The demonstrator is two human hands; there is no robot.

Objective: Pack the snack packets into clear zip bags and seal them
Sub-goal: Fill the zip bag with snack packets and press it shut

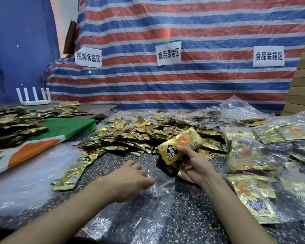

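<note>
Now gold packets (167,153) within curled right fingers (196,155); left fingers' (139,167) grip on bag (159,196) unclear.

Fingers (148,181) of the left hand (128,178) are blurred over the clear bag (158,191); their grip is unclear.

Striped tarp (201,81) behind, three paper signs (168,53) on it; white router (36,102) left; cardboard boxes (303,85) right.

Glossy gold foil packets (180,146) – clear crinkled plastic bag (158,189).
</note>
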